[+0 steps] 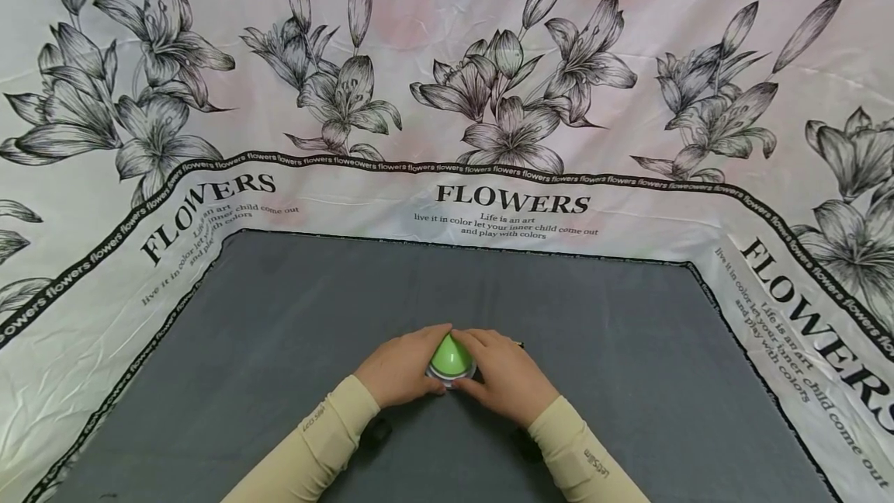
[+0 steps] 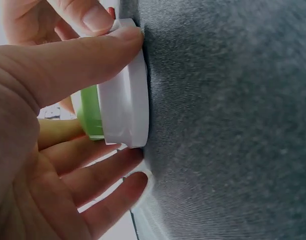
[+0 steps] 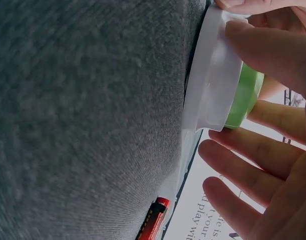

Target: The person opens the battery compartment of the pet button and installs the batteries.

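On the grey cloth stands a small round device with a green dome top and a white base [image 1: 450, 359]. My left hand [image 1: 400, 367] holds it from the left, its thumb [image 2: 87, 62] lying along the white base and its fingers on the far side. From the right, my right hand [image 1: 506, 375] grips the same device, with the thumb [image 3: 273, 50] against the base. Both thumbs nearly meet at the near side. The underside rests on or just at the cloth and is hidden.
A red and black battery [image 3: 154, 217] lies on the cloth beyond the right hand. Grey cloth [image 1: 314, 293] covers the table's middle, framed by a white border [image 1: 349, 204] printed with flowers and lettering.
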Tool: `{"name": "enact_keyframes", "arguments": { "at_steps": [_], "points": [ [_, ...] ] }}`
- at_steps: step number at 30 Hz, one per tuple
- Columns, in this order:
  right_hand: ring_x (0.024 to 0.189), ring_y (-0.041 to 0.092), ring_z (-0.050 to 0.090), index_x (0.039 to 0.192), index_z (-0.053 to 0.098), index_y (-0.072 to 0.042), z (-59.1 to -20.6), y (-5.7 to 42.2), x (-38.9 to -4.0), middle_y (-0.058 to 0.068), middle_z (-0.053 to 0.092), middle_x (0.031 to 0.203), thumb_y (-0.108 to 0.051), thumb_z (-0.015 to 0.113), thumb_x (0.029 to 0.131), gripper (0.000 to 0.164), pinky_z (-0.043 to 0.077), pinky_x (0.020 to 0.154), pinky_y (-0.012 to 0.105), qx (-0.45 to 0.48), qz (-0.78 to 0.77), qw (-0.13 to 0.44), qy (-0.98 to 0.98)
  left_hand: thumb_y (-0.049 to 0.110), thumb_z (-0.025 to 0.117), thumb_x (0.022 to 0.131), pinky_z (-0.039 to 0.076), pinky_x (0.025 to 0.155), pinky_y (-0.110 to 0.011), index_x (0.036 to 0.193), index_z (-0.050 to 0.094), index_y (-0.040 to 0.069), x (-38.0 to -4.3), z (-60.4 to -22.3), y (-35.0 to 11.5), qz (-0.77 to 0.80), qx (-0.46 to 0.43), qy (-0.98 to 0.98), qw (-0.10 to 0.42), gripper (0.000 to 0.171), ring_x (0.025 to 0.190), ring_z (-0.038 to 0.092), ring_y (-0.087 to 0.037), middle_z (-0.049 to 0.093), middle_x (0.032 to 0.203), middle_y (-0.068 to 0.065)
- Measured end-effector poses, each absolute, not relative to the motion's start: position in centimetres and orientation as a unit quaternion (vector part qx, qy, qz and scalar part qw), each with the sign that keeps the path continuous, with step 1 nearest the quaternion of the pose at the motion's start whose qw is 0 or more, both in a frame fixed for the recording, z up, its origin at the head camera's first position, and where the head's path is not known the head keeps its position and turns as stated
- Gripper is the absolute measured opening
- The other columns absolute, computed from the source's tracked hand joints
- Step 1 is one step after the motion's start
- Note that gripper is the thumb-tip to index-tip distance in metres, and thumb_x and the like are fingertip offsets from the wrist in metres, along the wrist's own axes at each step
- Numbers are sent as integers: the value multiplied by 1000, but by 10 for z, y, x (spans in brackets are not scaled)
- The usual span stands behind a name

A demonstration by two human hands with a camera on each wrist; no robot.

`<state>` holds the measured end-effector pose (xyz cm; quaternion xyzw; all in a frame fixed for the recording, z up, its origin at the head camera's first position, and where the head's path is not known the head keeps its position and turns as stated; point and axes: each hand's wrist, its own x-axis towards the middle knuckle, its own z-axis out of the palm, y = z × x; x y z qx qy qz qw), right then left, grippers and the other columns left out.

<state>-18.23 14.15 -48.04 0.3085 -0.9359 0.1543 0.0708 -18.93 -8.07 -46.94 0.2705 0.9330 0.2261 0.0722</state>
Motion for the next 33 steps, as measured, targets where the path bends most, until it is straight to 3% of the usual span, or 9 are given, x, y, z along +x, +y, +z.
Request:
{"name": "enact_keyframes", "arguments": {
  "at_steps": [8, 16, 20, 26, 33],
  "points": [
    [137, 27, 64, 154, 58, -9, -477, 144, -182, 10, 66, 147, -33, 82, 99, 65, 56, 110, 43, 309, 192, 34, -931, 31, 79, 101, 56, 106, -45, 163, 44, 2, -193, -465, -85, 288, 295, 907, 86, 76, 132, 64, -27, 56, 157, -16],
    [137, 24, 65, 157, 55, -14, -465, 146, -182, 10, 58, 157, -31, 70, 108, 55, 58, 107, 43, 322, 231, 43, -917, 34, 67, 109, 53, 108, -45, 165, 44, 11, -201, -464, -93, 346, 304, 881, 108, 65, 133, 60, -20, 55, 156, -10],
    [136, 26, 67, 156, 57, -15, -463, 146, -182, 10, 59, 156, -33, 70, 107, 53, 58, 108, 44, 320, 241, 45, -915, 33, 64, 111, 52, 108, -46, 163, 46, 16, -200, -463, -94, 358, 303, 875, 117, 58, 133, 59, -19, 54, 157, -9],
    [135, 26, 67, 155, 58, -16, -461, 148, -180, 10, 60, 155, -36, 81, 99, 64, 58, 108, 46, 315, 254, 39, -914, 36, 59, 113, 50, 110, -47, 164, 47, 13, -199, -461, -94, 372, 285, 874, 131, 57, 135, 58, -20, 53, 159, -9],
    [118, 17, 72, 146, 65, -11, -460, 148, -179, 6, 69, 142, -32, 77, 103, 50, 61, 96, 38, 308, 265, 94, -909, 50, 50, 114, 51, 106, -47, 161, 52, 16, -196, -454, -95, 409, 255, 867, 124, 58, 126, 61, -18, 61, 152, -5]
  ]
}}
